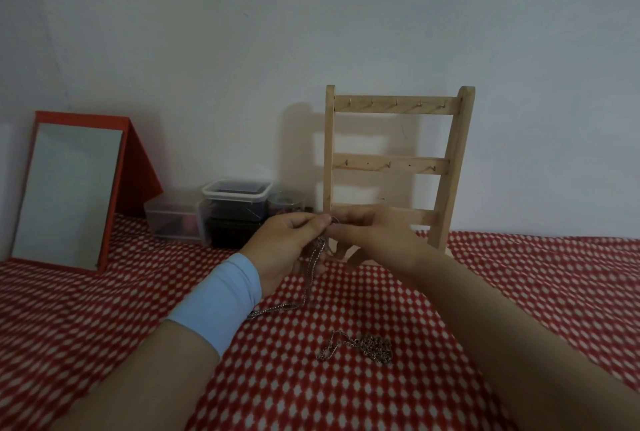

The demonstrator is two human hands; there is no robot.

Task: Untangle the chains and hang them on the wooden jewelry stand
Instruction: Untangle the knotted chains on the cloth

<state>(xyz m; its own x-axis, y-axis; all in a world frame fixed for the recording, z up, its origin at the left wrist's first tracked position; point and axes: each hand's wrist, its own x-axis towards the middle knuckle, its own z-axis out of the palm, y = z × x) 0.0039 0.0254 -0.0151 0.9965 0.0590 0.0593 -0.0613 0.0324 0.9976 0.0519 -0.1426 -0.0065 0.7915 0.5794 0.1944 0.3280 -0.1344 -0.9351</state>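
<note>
A wooden jewelry stand with three hooked rails leans against the wall; no chain hangs on it. My left hand and my right hand meet in front of its bottom rail. Both pinch the top end of a silver chain. That chain hangs down between them and trails left across the cloth under my left wrist. A second silver chain lies in a loose tangle on the cloth nearer to me.
The surface is covered by a red cloth with white dots. A red-framed mirror stands at the left. Clear plastic boxes sit by the wall, left of the stand.
</note>
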